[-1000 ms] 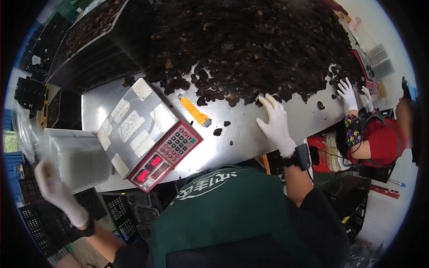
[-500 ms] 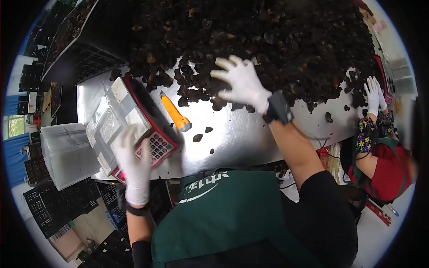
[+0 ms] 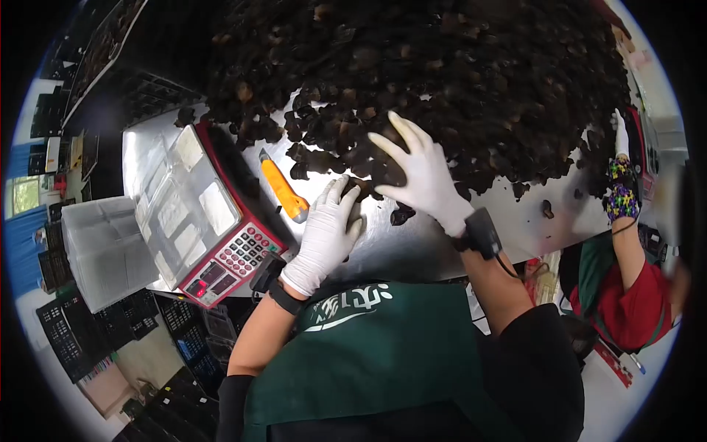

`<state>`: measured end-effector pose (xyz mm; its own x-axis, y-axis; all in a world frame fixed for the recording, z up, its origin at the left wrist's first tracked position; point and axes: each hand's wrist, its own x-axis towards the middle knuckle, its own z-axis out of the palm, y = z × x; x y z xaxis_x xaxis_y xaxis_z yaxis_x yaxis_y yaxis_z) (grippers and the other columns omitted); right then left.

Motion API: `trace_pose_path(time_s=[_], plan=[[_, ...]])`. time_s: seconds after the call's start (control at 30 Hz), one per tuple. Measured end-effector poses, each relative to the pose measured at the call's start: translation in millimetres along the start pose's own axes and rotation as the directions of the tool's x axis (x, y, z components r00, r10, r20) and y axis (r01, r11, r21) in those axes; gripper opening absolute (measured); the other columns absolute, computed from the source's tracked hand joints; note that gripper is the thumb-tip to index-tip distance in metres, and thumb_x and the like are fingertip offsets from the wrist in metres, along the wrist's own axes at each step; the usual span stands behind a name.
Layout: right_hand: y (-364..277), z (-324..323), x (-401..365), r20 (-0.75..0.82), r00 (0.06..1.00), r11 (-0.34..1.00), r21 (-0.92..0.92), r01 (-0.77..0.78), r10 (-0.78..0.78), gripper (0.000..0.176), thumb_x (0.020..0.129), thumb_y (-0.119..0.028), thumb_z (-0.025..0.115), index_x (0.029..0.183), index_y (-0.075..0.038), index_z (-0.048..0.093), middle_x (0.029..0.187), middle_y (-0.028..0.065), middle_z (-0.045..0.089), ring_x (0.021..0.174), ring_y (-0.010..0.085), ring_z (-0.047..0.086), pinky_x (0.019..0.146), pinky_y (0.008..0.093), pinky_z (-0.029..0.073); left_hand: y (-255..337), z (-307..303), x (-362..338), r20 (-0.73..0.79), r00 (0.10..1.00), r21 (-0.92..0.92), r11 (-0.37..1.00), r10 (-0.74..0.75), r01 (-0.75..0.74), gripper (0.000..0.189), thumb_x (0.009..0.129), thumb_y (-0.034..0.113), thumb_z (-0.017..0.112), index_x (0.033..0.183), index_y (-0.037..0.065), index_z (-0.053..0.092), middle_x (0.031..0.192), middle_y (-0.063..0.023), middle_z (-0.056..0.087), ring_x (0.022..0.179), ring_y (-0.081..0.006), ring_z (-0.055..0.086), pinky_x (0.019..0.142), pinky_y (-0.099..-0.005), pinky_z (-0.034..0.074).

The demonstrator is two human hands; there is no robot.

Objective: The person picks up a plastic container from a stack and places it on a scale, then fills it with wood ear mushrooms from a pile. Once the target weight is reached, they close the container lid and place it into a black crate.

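The left hand (image 3: 324,236) lies on the steel table (image 3: 412,247) at the near edge of the heap (image 3: 456,74) of dark, crinkled dried pieces. Its fingers are side by side and lightly curled, and their tips touch a few pieces (image 3: 359,193) at the fringe. Whether any piece is pinched under them I cannot tell. The right hand (image 3: 421,177) rests palm-down on the heap's edge just beside it, with fingers spread wide and pinching nothing. The work looks like raking a portion off the fringe. To do it well, the spread hand should stay flat and drag toward the body while the cupped hand acts as a wall, so the brittle pieces slide rather than crumble. A stray piece (image 3: 401,216) between the wrists should be swept in too. The orange knife (image 3: 283,188) lies just beside the left fingers, so the sweep should stay clear of it. The heap is a broad mound whose long axis runs across the table from side to side. Its ragged front faces the person, and single pieces are irregular and point no clear way. To the left stand a scale (image 3: 199,214) and a stack of clear trays (image 3: 103,250). A co-worker's gloved hand (image 3: 621,132) touches the heap's far right end.
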<state>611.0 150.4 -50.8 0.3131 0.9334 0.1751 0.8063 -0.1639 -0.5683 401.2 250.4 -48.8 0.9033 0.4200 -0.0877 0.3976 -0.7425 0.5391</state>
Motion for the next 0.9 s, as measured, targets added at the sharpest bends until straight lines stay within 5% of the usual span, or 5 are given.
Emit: trace_pose_path(time_s=[0.27, 0.6, 0.67, 0.8, 0.9], plan=[[-26.5, 45.7, 58.8, 0.123, 0.962, 0.925, -0.269, 0.267, -0.242, 0.061, 0.075, -0.038, 0.078, 0.132, -0.027, 0.06, 0.143, 0.009, 0.049, 0.102, 0.0257, 0.059, 0.073, 0.0368, 0.056, 13.2, -23.5, -38.8, -0.113, 0.989, -0.03, 0.995, -0.098, 0.095, 0.055, 0.081, 0.01, 0.069, 0.133, 0.003, 0.054, 0.144, -0.0275, 0.043, 0.127, -0.0445, 0.048, 0.107, -0.0498, 0.04], [-6.8, 22.4, 60.0, -0.186, 0.977, 0.953, 0.302, -0.039, 0.099, 0.026, 0.08, -0.024, 0.077, 0.099, -0.007, 0.074, 0.093, 0.0045, 0.072, 0.087, 0.0216, 0.069, 0.081, 0.0304, 0.054, -37.0, -133.4, -138.8, -0.657, 0.715, 0.066, 0.926, -0.239, 0.371, 0.045, 0.085, -0.008, 0.061, 0.127, 0.004, 0.063, 0.139, -0.0183, 0.054, 0.125, -0.0347, 0.056, 0.103, -0.0425, 0.046], [-15.3, 5.5, 72.5, 0.036, 0.888, 0.652, 0.666, -0.363, 0.458, 0.027, 0.087, -0.025, 0.075, 0.101, -0.001, 0.073, 0.094, 0.0046, 0.073, 0.085, 0.0165, 0.069, 0.08, 0.0297, 0.054, -75.9, -155.4, -160.9, -0.726, 0.657, 0.176, 0.869, -0.202, 0.462, 0.039, 0.088, -0.003, 0.061, 0.126, 0.004, 0.063, 0.137, -0.0179, 0.055, 0.129, -0.035, 0.052, 0.108, -0.0433, 0.041], [-32.7, -9.7, 87.1, 0.464, 0.886, -0.462, 0.791, -0.401, 0.026, 0.03, 0.1, -0.028, 0.057, 0.113, -0.002, 0.066, 0.109, 0.0113, 0.068, 0.08, 0.015, 0.063, 0.053, 0.0227, 0.054, -129.6, -163.4, -183.7, -0.625, 0.747, 0.237, 0.856, -0.228, 0.46, 0.025, 0.095, 0.012, 0.059, 0.118, 0.003, 0.066, 0.133, -0.0183, 0.057, 0.132, -0.0396, 0.046, 0.111, -0.0492, 0.035], [-54.5, 11.7, 93.5, 0.484, 0.873, -0.45, 0.793, -0.41, 0.058, 0.035, 0.102, -0.034, 0.054, 0.114, -0.003, 0.064, 0.112, 0.0138, 0.066, 0.082, 0.0198, 0.061, 0.045, 0.0211, 0.05, -129.8, -158.5, -179.9, -0.627, 0.744, 0.226, 0.861, -0.229, 0.455, 0.023, 0.096, 0.012, 0.057, 0.114, 0.003, 0.067, 0.128, -0.0179, 0.06, 0.132, -0.0421, 0.045, 0.111, -0.0501, 0.034]])
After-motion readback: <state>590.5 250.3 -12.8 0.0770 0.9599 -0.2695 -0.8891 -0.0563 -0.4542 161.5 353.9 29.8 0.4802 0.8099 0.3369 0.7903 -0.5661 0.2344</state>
